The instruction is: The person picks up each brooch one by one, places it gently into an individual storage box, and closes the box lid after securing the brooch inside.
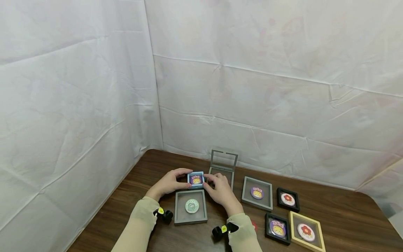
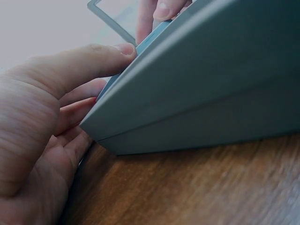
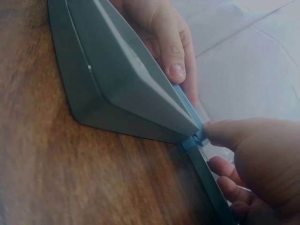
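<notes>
A small light-blue square frame [image 1: 196, 187] holds a round purple badge [image 1: 196, 179] with a yellow character. My left hand [image 1: 168, 182] grips its left side, thumb at the near edge and index finger at the far corner. On the other side, my right hand [image 1: 220, 191] pinches the right edge between thumb and index finger. Just in front lies a closed grey frame [image 1: 190, 222] with a pale green badge [image 1: 192, 206]. In both wrist views this grey frame [image 2: 187, 89] hides much of the blue frame [image 3: 188, 101]. Behind my right hand stands a grey frame with its lid [image 1: 236, 160] raised.
To the right lie a grey frame [image 1: 256, 207] with a purple badge, two black frames [image 1: 296, 209] with badges, and a yellow frame [image 1: 320, 232] with a red-flower badge. A red object [image 1: 253, 225] shows partly behind my right sleeve. White cloth [image 1: 252, 98] hangs behind the wooden table [image 1: 132, 196].
</notes>
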Tool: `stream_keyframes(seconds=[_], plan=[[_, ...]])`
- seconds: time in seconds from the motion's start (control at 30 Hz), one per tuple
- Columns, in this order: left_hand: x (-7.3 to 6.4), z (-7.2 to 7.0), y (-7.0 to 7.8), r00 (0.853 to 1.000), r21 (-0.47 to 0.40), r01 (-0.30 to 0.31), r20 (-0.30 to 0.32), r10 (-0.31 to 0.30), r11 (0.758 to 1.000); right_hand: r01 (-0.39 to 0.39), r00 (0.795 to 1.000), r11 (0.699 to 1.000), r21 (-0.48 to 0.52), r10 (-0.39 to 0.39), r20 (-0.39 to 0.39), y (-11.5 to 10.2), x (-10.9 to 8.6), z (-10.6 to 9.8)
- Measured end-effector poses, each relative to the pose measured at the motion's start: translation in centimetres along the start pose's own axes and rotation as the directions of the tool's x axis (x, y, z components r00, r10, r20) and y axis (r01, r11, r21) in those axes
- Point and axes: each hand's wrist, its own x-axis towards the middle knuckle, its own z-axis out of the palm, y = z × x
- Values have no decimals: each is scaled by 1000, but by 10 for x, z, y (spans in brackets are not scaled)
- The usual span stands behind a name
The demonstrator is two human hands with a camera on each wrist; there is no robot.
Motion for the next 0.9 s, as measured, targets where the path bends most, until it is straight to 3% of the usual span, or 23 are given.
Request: stream_keyframes(seconds=[0.9], plan=[[0,0,0,999,-13,32,5,-32,999,-31,999,1000,1,31,18,-5,-1,-3]])
